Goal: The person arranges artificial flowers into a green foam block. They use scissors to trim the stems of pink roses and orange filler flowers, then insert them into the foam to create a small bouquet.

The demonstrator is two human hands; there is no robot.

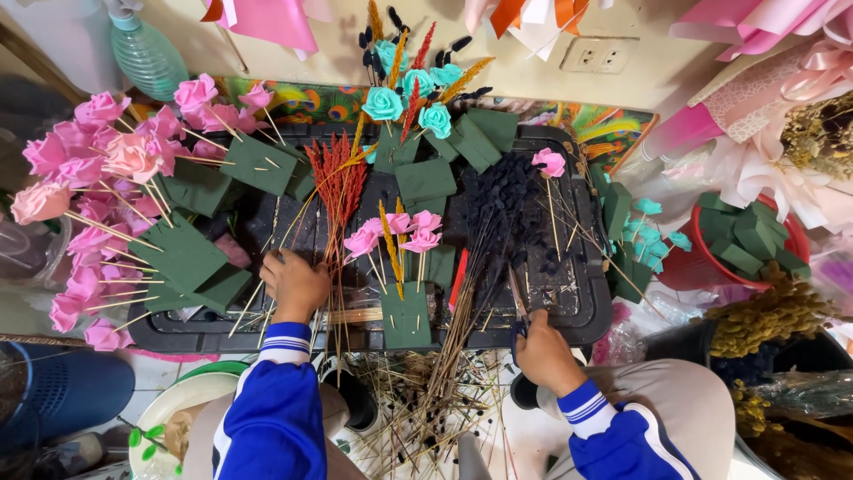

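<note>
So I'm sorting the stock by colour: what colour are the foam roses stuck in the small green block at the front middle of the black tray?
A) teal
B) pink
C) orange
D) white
B: the foam roses standing on sticks in the small green block are pink; the teal roses stand further back.

pink foam roses [98,169], teal roses [404,98], green foam blocks [182,253], blue-striped sleeves [271,400]

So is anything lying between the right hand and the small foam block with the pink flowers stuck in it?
Yes. A bundle of dark dried stems slants across the black tray between the right hand and the foam block, beside a red strip. The hand holds scissors.
</note>
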